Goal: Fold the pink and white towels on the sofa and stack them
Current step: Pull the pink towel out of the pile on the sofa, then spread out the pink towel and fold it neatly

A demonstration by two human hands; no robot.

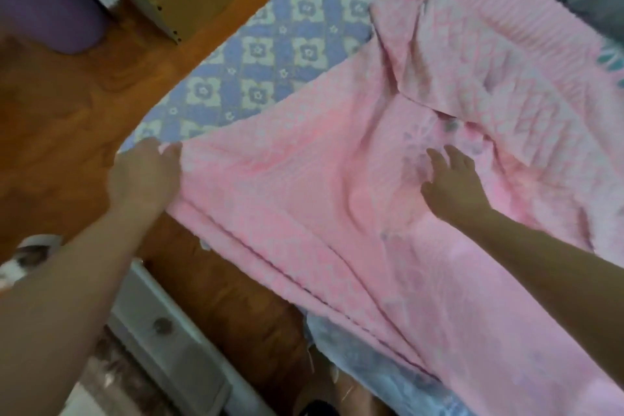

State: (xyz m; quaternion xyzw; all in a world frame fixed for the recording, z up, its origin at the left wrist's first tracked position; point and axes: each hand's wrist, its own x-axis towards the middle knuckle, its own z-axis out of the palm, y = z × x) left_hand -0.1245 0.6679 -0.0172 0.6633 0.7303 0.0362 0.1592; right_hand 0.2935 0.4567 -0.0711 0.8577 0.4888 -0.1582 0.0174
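Under both hands (452, 186), pink towel (304, 199) across patterned sofa (270, 54)

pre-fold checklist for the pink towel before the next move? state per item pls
1. Left hand grips the pink towel at its left corner: ok.
2. Right hand open, fingers spread flat on the towel's middle: ok.
3. Towel smoothed flat: not ok, creases run through the middle and the far end is bunched.
4. Towel fully on the patterned sofa cover: not ok, the near edge hangs off.
5. White towel located: cannot tell, none clearly in view.
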